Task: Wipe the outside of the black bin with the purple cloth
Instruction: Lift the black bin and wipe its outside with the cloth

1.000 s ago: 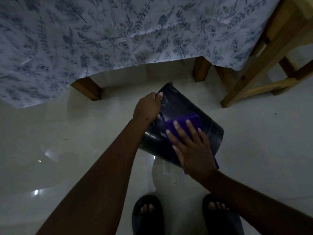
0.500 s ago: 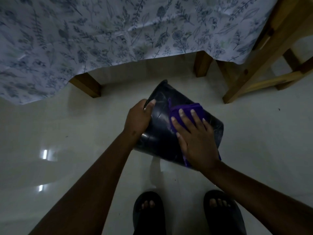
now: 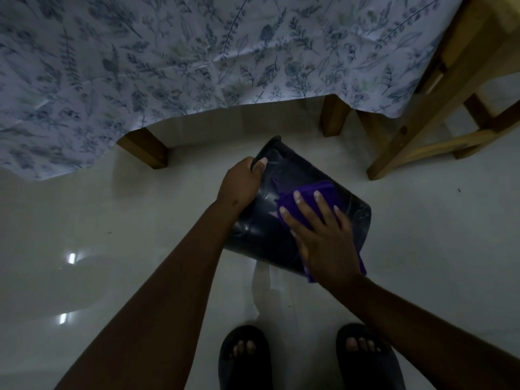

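Note:
The black bin (image 3: 261, 220) is tilted on its side above the pale floor, its rim pointing up and away from me. My left hand (image 3: 240, 184) grips the rim at the bin's upper left, thumb over the edge. My right hand (image 3: 323, 235) lies flat with fingers spread on the purple cloth (image 3: 306, 195), pressing it against the bin's outer wall. Part of the cloth hangs out below my palm at the bin's lower right.
A table with a floral blue-and-white tablecloth (image 3: 168, 66) stands just beyond the bin, its wooden legs (image 3: 146, 149) close by. A wooden stool frame (image 3: 422, 122) is at the right. My feet in dark sandals (image 3: 244, 358) stand below on the glossy floor.
My right hand slid the cloth up the bin's wall and then slightly back down. My left hand shifted along the rim and the bin turned a little.

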`<action>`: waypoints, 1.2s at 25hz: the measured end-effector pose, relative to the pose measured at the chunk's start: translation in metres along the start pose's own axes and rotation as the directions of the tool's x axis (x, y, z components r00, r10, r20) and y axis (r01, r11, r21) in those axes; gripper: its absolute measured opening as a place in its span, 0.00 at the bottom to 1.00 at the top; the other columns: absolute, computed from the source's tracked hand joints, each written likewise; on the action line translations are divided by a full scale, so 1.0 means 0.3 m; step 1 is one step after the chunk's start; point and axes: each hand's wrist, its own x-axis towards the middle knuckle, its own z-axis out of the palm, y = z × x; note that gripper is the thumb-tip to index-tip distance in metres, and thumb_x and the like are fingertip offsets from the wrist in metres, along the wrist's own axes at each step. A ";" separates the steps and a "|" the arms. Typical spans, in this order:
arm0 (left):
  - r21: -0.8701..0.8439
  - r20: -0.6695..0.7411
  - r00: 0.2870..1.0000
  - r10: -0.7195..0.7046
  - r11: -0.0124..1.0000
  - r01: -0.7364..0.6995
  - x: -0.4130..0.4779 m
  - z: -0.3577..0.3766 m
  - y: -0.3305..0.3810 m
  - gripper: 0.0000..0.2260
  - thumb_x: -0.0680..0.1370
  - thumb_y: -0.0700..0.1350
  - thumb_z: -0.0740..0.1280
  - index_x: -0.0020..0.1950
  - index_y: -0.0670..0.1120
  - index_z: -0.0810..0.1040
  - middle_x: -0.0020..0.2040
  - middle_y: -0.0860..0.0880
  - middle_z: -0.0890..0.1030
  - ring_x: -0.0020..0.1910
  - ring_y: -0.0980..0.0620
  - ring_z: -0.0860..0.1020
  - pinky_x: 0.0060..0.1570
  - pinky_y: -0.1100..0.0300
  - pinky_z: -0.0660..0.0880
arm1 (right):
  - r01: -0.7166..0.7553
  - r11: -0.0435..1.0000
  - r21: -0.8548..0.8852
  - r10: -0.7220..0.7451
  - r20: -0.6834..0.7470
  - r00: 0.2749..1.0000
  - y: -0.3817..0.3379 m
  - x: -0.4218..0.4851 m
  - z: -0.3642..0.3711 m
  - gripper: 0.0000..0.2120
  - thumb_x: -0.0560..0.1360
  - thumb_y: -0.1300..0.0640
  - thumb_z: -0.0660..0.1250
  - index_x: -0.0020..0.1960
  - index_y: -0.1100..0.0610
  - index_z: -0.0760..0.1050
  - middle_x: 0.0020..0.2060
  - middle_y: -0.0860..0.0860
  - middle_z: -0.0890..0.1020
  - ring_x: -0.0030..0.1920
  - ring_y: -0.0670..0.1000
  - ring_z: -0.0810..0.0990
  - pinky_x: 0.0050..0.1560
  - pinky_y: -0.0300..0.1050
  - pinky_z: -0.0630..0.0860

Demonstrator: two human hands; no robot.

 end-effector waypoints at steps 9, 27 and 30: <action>-0.171 -0.230 0.973 -0.004 0.985 -0.036 -0.149 -0.005 0.001 0.15 0.80 0.56 0.59 0.50 0.45 0.77 0.39 0.55 0.78 0.38 0.61 0.77 0.39 0.68 0.72 | -0.174 0.982 0.067 0.175 -0.011 0.985 0.084 0.151 -0.039 0.23 0.81 0.49 0.49 0.75 0.49 0.59 0.75 0.55 0.65 0.74 0.61 0.63 0.65 0.63 0.69; 0.035 -0.085 0.993 -0.081 0.996 0.084 -0.080 -0.006 0.036 0.20 0.82 0.58 0.52 0.45 0.44 0.74 0.41 0.48 0.77 0.41 0.47 0.75 0.42 0.57 0.68 | -0.227 0.974 0.029 0.226 0.020 0.974 -0.027 0.042 -0.040 0.26 0.81 0.46 0.49 0.78 0.49 0.52 0.78 0.53 0.57 0.76 0.59 0.55 0.70 0.61 0.59; 0.029 -0.057 0.998 -0.013 0.999 0.015 -0.044 -0.015 0.092 0.18 0.82 0.55 0.55 0.49 0.42 0.74 0.43 0.47 0.76 0.42 0.49 0.73 0.42 0.58 0.66 | -0.194 0.981 0.003 0.194 -0.010 0.981 -0.022 0.030 -0.029 0.28 0.80 0.44 0.46 0.78 0.49 0.51 0.78 0.53 0.56 0.77 0.59 0.54 0.69 0.63 0.59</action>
